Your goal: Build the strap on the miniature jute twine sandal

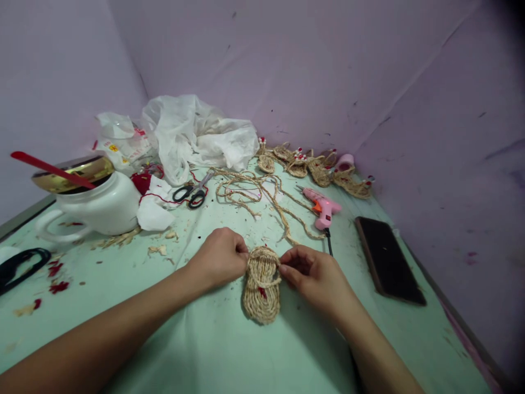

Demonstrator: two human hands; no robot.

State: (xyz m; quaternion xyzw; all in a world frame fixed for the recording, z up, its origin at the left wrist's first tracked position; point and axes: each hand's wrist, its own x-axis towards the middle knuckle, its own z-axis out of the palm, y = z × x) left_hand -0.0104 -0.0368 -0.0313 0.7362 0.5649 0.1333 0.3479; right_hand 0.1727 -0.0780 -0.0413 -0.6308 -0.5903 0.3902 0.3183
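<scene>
A small woven straw sandal point(261, 287) lies on the pale green table point(213, 345) in front of me. My left hand point(221, 256) is curled with its fingertips pinching the sandal's left edge near the strap. From the other side, my right hand point(314, 273) pinches the strap's right end with its fingers bent. A loose length of straw rope point(250, 191) runs from the sandal's top back toward the middle of the table.
A pink glue gun point(324, 208) and a dark phone point(388, 260) lie to the right. Black scissors point(192, 194), white plastic bags point(197, 134) and a white jar point(98, 205) with a red stick sit to the left. Several finished straw sandals point(315, 167) line the back wall.
</scene>
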